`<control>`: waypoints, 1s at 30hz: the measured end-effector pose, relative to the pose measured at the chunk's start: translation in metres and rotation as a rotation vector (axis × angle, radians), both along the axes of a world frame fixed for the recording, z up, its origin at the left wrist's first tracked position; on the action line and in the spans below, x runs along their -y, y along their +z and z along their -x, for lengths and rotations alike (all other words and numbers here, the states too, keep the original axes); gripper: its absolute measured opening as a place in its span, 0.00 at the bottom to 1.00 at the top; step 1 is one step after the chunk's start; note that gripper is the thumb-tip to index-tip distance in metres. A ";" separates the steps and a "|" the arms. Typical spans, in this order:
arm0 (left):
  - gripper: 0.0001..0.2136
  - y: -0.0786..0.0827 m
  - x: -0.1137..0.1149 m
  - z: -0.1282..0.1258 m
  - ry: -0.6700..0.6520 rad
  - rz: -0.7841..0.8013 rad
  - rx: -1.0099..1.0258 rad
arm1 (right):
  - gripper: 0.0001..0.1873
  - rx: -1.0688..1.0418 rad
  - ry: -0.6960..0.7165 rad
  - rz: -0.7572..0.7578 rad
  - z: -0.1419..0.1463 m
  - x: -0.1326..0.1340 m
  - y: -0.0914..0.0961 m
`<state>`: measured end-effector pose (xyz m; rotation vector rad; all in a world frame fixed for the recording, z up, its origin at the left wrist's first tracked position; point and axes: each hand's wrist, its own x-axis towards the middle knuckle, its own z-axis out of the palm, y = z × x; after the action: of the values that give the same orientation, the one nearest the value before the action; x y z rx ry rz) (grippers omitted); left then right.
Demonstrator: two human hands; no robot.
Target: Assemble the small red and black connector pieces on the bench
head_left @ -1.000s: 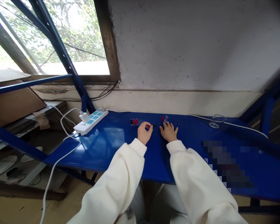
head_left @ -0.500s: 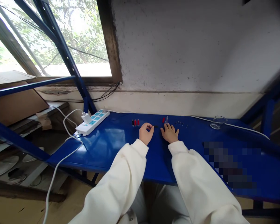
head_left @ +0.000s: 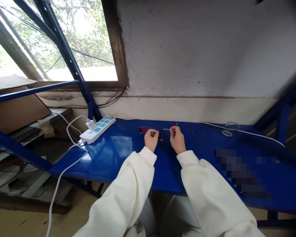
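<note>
My left hand (head_left: 151, 140) pinches a slim black piece (head_left: 160, 131) that points to the right. A slim clear piece (head_left: 166, 129) is pinched between the fingertips of my right hand (head_left: 177, 139). The two pieces lie end to end; whether they touch or are joined, I cannot tell. Just left of my left hand stand a small black cylinder (head_left: 140, 130) and two red cylinders (head_left: 144, 129). Behind my right fingers a red piece (head_left: 173, 125) and a clear piece (head_left: 177, 124) show only in part. To the right lie several tiny parts (head_left: 192, 131), too small to name.
A clear glass cup (head_left: 230, 129) is at the back right of the blue table (head_left: 108, 168). At the left end lies a white power strip (head_left: 98, 129) with a plug and trailing cable. A blurred-out dark object (head_left: 244, 174) lies front right. Blue frame posts flank the table.
My right hand has risen from lying flat on the table and now pinches a clear piece, held up to the black piece. My left hand has shifted slightly left, still pinching.
</note>
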<state>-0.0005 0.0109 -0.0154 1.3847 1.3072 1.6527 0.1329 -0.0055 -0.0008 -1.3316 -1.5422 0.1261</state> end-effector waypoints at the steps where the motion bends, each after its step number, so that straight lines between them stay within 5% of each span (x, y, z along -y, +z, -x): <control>1: 0.07 -0.001 -0.001 0.000 0.004 0.002 0.015 | 0.11 -0.041 0.015 -0.011 -0.001 0.000 0.000; 10: 0.06 0.001 -0.001 0.001 -0.012 0.058 0.100 | 0.11 -0.253 0.118 -0.001 -0.002 -0.001 -0.002; 17: 0.15 0.010 0.006 0.000 -0.188 0.143 0.138 | 0.11 -0.422 0.239 0.035 -0.004 -0.008 -0.006; 30: 0.23 0.001 0.003 -0.005 -0.405 0.114 0.129 | 0.17 -0.257 0.335 0.128 -0.004 -0.012 -0.018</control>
<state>0.0046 0.0075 -0.0144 1.3450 0.9555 1.3481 0.1367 0.0068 -0.0188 -1.0950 -1.5417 0.5918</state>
